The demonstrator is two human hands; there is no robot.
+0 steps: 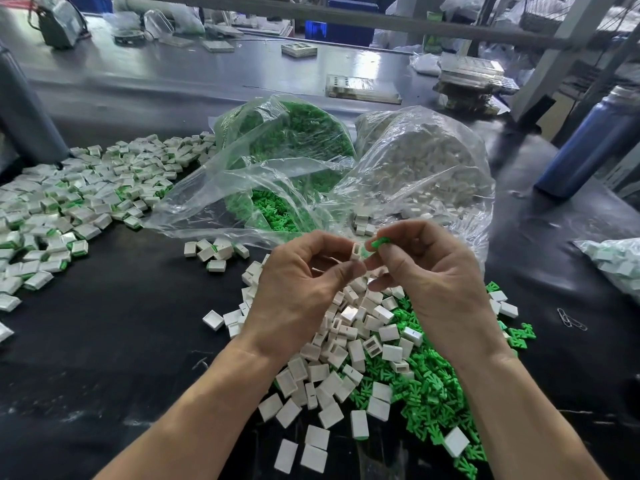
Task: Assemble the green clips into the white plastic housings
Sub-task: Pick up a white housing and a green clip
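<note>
The green clip (pixel 380 242), pinched in the right hand's (pixel 436 271) fingertips, sits just beside the open-ended white housing (pixel 356 252) pinched by the left hand (pixel 301 282), above the table's (pixel 104 323) near edge. Both look light, rigid, small; best gripped by their sides.

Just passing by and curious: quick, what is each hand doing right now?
Left hand: fingers pinch a white housing.
Right hand: fingers pinch a green clip, close beside the housing.
</note>
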